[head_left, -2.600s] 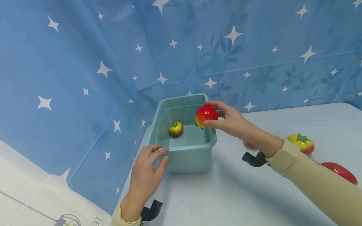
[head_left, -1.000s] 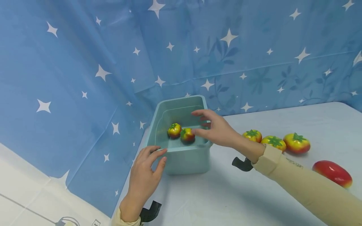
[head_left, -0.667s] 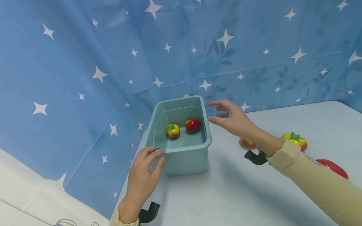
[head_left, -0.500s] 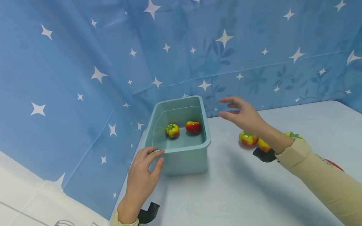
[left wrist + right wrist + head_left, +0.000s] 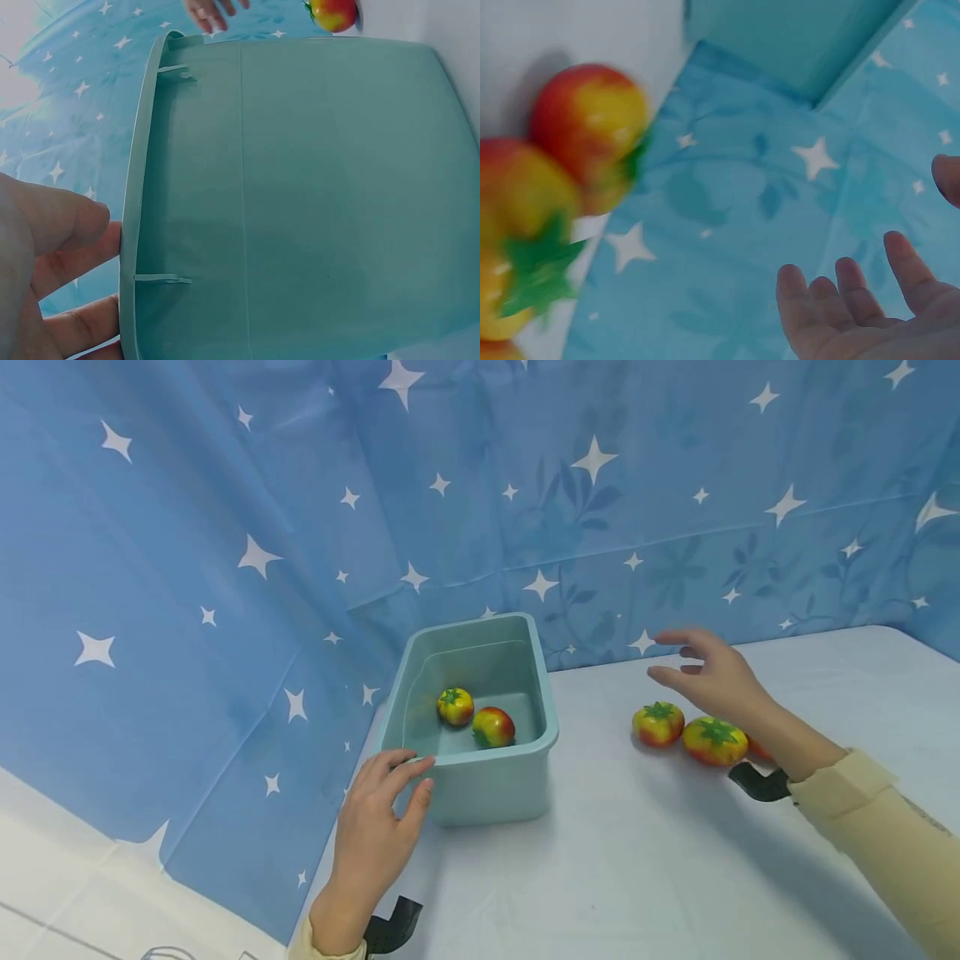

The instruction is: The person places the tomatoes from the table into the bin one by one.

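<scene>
A blue-green plastic bin (image 5: 487,789) stands on the table with two red-and-yellow toy tomatoes inside, one (image 5: 455,706) at the left and another (image 5: 493,727) nearer the front wall. My left hand (image 5: 378,839) rests its fingertips at the bin's near left rim, thumb apart; the left wrist view shows its fingers (image 5: 82,326) right against the rim edge. With nothing in it, my right hand (image 5: 708,677) hangs above the table right of the bin, fingers spread from the thumb. Below it lie toy tomatoes with green leafy tops (image 5: 658,724) (image 5: 715,741); a further one is mostly hidden behind the wrist.
A blue star-patterned cloth (image 5: 487,502) hangs behind the bin and along the left side. The white table (image 5: 600,860) extends to the right. Black wrist mounts (image 5: 393,927) stick out beside both wrists.
My right hand has let go of a toy tomato inside the bin and moved out to the right, over the other tomatoes. The dropped tomato has rolled about in the bin. The left hand stays.
</scene>
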{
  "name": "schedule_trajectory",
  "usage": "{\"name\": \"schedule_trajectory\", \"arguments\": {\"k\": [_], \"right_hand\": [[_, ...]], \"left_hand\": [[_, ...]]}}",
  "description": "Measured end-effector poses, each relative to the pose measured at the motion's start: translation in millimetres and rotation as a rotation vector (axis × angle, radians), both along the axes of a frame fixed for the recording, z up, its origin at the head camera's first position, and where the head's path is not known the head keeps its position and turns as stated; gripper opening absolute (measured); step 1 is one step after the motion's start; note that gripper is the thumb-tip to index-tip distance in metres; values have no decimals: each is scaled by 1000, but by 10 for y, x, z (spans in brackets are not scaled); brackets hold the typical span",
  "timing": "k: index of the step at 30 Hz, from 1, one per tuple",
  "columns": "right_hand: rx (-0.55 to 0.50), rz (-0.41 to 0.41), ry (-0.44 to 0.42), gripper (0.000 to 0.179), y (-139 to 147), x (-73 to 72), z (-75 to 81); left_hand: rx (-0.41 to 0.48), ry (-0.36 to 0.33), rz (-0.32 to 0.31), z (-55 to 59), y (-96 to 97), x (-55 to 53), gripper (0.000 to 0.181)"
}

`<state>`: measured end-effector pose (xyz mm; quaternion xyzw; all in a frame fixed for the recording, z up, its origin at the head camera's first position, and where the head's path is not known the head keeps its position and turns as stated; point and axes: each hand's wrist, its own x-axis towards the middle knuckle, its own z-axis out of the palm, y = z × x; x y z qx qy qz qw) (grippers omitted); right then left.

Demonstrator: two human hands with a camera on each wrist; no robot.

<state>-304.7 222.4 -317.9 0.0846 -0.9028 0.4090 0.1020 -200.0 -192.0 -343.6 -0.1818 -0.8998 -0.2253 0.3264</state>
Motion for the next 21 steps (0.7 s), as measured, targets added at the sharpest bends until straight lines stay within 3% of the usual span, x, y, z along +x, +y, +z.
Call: {"name": "schedule_trajectory", "arguments": {"k": [9,21], "right_hand": [[155,-67,-71,69,330,-51,-352],[220,-29,-150,71,497,-28,-602]], "left_hand": [[1,-19,10,12,6,2,26],[12,-33,17,17,6,13,26]]}}
